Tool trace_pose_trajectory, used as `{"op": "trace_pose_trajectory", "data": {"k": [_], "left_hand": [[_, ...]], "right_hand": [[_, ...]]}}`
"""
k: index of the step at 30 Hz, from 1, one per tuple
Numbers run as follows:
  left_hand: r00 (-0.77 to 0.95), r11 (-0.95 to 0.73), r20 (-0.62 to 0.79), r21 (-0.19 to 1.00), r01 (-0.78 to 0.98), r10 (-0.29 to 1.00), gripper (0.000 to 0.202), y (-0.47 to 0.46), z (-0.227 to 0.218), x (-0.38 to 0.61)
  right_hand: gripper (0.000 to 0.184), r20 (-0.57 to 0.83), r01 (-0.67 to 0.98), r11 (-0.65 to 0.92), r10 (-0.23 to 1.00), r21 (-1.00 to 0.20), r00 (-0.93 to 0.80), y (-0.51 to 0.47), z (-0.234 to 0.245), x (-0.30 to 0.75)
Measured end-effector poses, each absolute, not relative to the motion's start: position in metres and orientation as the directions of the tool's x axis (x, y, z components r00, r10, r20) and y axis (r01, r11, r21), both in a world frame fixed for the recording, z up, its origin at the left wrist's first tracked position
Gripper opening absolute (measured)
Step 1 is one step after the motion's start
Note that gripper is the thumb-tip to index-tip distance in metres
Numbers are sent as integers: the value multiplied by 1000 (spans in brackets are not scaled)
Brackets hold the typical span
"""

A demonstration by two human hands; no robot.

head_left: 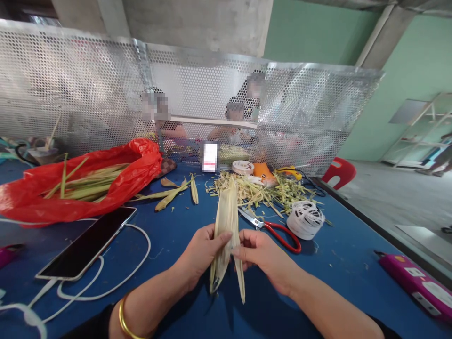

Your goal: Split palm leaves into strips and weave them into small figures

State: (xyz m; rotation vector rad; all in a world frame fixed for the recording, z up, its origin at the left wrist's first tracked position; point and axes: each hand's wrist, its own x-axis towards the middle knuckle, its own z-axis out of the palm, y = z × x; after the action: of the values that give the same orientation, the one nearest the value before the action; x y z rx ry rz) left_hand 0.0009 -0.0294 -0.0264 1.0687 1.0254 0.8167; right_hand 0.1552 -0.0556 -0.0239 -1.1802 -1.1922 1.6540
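Observation:
A pale dried corn husk (226,212) stands upright above the blue table, its wide part reaching up between my hands. My left hand (208,242) pinches it with the thumb across its front. On the other side my right hand (254,248) has thumb and fingers closed on the husk's right edge, where a narrow strip hangs down. Just beyond my right hand lie scissors (270,227) with red handles, blades pointing away to the left. A roll of white string (305,220) sits to the right of them.
A red plastic bag (137,160) of long leaves and a charging phone (88,242) occupy the left side. Husk scraps (247,190) lie behind my hands, near an orange object (264,174). A perforated metal screen (208,80) rises at the back; people sit beyond it. A purple power strip (416,282) lies right.

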Motion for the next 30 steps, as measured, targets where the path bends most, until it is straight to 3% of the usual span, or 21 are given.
{"op": "trace_pose_trajectory", "data": {"k": [6,13,19,25,30], "left_hand": [[309,275,-255,961,-23,916,30,-28,-22,-1],[243,299,-286,954,-15,927,28,-22,-27,-5],[449,289,-231,955,-63,863,31,-30,-21,-1],[542,271,-190,960,-72,818,28,-33,-19,0],[490,269,-160,950,-160,857,37,-31,-24,-1]], "right_hand": [[25,-299,-194,-376,894,-906,-334,-56,-22,161],[21,-217,-341,-382,875,-859,-433,-58,-16,164],[26,-289,-378,-407,898,-831,-331,-53,-22,163],[30,-241,-330,-290,953,-898,-182,-49,-25,163],[29,-261,-228,-318,933,-920,-247,-53,-26,158]]}}
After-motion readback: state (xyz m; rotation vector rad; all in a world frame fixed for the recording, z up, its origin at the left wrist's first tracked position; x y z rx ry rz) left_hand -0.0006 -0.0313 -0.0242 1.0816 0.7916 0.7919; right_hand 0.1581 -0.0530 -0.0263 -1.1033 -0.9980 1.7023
